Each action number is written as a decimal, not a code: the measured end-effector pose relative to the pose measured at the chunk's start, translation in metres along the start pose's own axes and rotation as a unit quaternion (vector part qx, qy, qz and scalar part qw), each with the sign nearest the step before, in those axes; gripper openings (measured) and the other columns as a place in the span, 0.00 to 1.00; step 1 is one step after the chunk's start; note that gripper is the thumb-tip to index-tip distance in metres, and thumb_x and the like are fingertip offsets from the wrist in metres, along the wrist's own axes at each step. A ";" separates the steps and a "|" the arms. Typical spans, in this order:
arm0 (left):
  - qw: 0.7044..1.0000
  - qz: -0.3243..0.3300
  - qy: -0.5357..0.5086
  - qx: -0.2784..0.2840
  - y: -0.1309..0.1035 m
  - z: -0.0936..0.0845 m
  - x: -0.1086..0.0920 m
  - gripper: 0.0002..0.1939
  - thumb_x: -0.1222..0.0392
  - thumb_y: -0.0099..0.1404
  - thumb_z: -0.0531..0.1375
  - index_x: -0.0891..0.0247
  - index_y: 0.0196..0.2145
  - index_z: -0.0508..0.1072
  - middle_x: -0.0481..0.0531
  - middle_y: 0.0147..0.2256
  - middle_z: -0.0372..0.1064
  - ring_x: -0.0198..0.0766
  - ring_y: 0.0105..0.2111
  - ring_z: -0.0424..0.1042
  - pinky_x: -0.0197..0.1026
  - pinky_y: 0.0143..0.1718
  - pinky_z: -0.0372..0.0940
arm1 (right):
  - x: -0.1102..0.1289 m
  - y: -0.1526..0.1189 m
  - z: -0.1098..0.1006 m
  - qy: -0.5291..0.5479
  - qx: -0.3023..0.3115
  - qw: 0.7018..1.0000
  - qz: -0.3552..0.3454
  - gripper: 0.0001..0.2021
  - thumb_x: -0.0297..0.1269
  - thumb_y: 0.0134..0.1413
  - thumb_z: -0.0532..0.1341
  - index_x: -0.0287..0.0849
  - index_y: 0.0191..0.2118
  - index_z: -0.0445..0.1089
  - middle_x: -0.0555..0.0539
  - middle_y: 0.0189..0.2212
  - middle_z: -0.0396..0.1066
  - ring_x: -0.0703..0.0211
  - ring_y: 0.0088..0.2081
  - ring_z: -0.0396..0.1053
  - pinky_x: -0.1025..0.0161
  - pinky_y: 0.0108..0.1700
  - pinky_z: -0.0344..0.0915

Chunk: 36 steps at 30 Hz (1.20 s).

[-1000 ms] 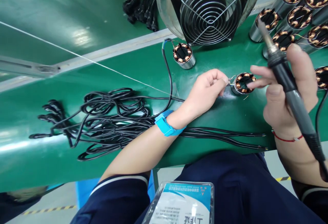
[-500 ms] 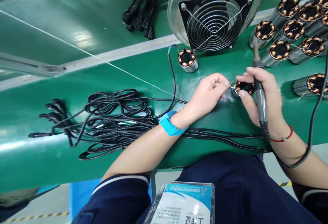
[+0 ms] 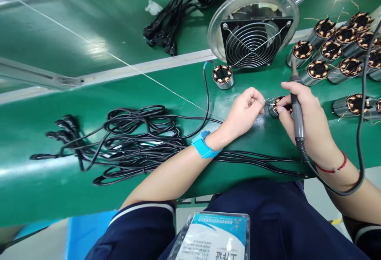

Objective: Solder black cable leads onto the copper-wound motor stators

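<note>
- Copper windings ring the top of the small motor stator, which is stood on the green bench between the two hands.
- Thin wire ends beside that stator are pinched between the thumb and fingertips of the left hand.
- By the right hand, the soldering iron is gripped, its tip pointed away from the body; thumb and fingertips are brought to the stator's rim, but whether anything is pinched between them cannot be told.
- On the left wrist a blue strap is worn, and on the right a red bracelet.
- Near the left hand, on its far side, a second stator is set, joined by coloured wires to a black cable.
- Behind it, a fan is mounted on a round, clear housing.
- More stators are grouped at the far right.
- Black cables are heaped to the left and run beneath the left forearm.
</note>
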<state>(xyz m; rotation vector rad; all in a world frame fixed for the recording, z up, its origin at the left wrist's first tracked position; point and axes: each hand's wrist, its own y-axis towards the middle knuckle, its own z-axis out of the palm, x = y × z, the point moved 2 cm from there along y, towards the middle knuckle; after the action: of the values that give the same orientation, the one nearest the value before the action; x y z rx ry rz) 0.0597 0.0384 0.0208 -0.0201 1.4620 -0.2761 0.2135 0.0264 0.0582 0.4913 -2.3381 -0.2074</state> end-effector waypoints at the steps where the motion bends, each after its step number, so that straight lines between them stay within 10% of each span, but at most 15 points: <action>1: 1.000 0.003 -0.003 0.000 0.000 0.000 0.000 0.06 0.70 0.63 0.52 0.63 0.29 0.60 0.40 0.21 0.62 0.23 0.17 0.54 0.29 0.21 0.53 | 0.001 0.000 0.001 0.002 0.006 1.000 0.004 0.23 0.30 0.53 0.60 0.49 0.55 0.62 0.49 0.34 0.74 0.48 0.39 0.71 0.43 0.45 0.66; 9: 0.999 0.006 0.005 0.037 -0.003 -0.002 -0.004 0.05 0.64 0.65 0.55 0.63 0.30 0.61 0.43 0.24 0.66 0.25 0.17 0.61 0.30 0.18 0.56 | -0.006 -0.003 0.015 0.101 -0.061 0.992 0.041 0.21 0.32 0.56 0.59 0.51 0.55 0.60 0.52 0.33 0.73 0.57 0.36 0.72 0.51 0.44 0.70; 21: 0.961 0.208 0.180 0.008 -0.006 -0.005 -0.014 0.07 0.61 0.65 0.59 0.64 0.28 0.69 0.51 0.33 0.68 0.34 0.35 0.67 0.37 0.35 0.63 | -0.008 -0.004 0.018 0.142 -0.081 0.987 0.004 0.20 0.37 0.59 0.60 0.50 0.56 0.58 0.51 0.34 0.72 0.58 0.35 0.72 0.57 0.40 0.72; 36: 0.928 0.197 0.315 0.018 -0.007 -0.007 -0.015 0.07 0.69 0.62 0.56 0.63 0.27 0.65 0.50 0.32 0.64 0.34 0.33 0.63 0.38 0.35 0.60 | -0.022 -0.005 0.006 0.080 0.007 0.997 -0.020 0.23 0.33 0.55 0.60 0.53 0.56 0.59 0.51 0.37 0.74 0.53 0.43 0.73 0.48 0.49 0.68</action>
<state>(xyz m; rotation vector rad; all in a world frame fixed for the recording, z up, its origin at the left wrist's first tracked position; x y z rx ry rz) 0.0504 0.0351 0.0357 0.4235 2.0556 0.0322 0.2255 0.0309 0.0388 0.5416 -2.1766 -0.1639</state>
